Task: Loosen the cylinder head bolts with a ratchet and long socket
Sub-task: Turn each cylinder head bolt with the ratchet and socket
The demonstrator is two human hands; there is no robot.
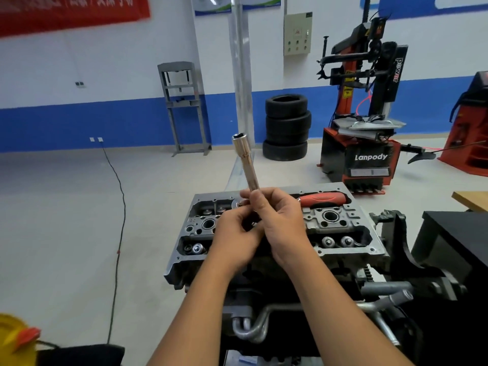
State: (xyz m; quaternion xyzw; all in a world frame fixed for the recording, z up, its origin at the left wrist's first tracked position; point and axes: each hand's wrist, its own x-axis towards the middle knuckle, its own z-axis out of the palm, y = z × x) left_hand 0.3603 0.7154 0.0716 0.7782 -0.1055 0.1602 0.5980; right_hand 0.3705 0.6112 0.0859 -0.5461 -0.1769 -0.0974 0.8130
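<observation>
Long chrome socket tilted upright above middle of grey aluminium cylinder head, open end up. Our right hand grips its lower end, fingers curled round. Our left hand pinches at socket base; exact contact we cannot tell. Red-handled ratchet lies along head's far edge. Black tyre stack well behind.

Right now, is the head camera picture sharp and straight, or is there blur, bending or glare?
Head view: the hands and socket are fairly sharp; the wide lens bends the wall stripe and leans the pillar; the lower left corner is blurred; light is even, with slight shine on the socket tip.
</observation>
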